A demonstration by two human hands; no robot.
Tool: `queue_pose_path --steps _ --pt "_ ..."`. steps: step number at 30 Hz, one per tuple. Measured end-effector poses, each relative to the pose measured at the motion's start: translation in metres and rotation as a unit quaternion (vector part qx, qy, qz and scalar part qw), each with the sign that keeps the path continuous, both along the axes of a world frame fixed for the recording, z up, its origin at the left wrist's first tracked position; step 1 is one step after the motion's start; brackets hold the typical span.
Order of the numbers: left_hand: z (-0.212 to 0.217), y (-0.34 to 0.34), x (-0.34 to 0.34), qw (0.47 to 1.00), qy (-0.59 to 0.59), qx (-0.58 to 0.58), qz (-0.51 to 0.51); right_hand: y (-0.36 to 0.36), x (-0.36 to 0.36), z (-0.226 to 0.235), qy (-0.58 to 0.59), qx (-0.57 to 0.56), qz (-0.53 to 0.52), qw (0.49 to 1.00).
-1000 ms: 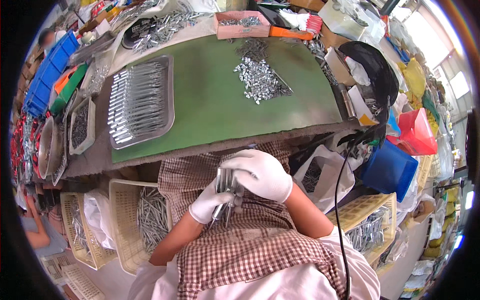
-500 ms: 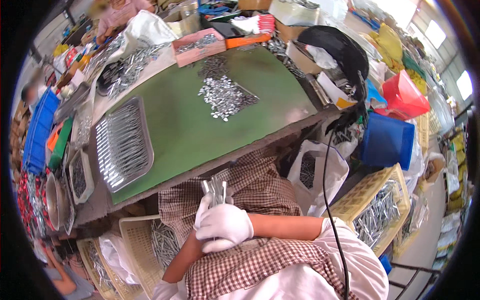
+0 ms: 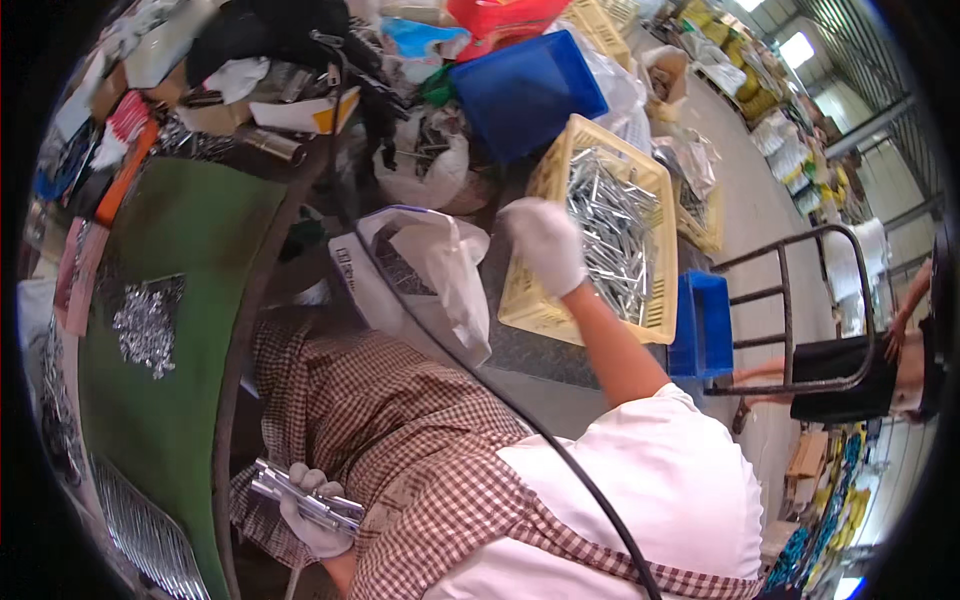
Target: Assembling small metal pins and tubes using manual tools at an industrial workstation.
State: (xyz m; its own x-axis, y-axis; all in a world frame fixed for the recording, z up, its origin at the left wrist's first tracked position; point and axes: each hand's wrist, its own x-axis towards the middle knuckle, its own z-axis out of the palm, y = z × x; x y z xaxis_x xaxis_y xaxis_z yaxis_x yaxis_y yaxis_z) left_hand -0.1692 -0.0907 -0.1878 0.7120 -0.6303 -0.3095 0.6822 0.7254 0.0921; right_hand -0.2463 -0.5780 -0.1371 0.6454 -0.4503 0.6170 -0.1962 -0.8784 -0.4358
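Observation:
My left hand, in a white glove, is closed round a small bundle of silver metal tubes over my checked apron, near the table edge. My right hand, also gloved in white, is above the left side of a yellow plastic crate, with the arm stretched out. Its fingers are blurred, so whether they hold anything is unclear. Inside the crate lie many loose silver tubes, piled at varied angles.
On the green tabletop are a heap of small metal pieces and a tray of long metal parts. A white bag, blue bins and a black metal trolley frame stand around. A black cable crosses the view. Another person stands at right.
The view has swung to the right. My hands, together in front of my apron before, are now apart: the right has gone out to the yellow crate, while the left keeps the tubes.

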Motion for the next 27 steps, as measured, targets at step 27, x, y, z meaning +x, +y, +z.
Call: queue_pose_path --steps 27 --pt "-0.013 0.001 -0.001 1.000 0.007 0.007 0.014 -0.153 -0.136 -0.080 0.582 0.159 -0.299 0.740"
